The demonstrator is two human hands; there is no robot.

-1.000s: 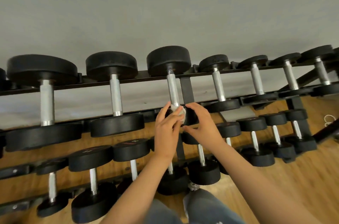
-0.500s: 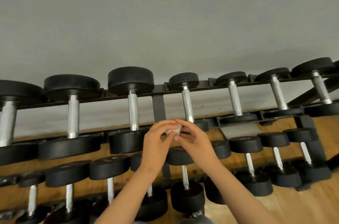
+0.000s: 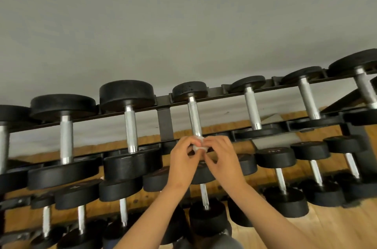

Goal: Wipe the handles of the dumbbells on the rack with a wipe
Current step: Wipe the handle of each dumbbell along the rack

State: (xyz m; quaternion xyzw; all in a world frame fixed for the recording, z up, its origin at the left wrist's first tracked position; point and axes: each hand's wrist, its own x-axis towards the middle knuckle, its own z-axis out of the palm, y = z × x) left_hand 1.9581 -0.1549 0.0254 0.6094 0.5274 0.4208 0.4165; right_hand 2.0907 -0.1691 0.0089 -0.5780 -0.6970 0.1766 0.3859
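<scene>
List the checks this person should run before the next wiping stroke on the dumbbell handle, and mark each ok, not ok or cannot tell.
1. Grip on the wipe: left hand and right hand both pinch it: ok.
2. Spread enough to wrap: bunched small: not ok.
3. Touching the handle: sits at its near end; contact: cannot tell.
4. Handle bare above the hands: ok.
5. Dumbbell's far head seated on the rack: ok.
</scene>
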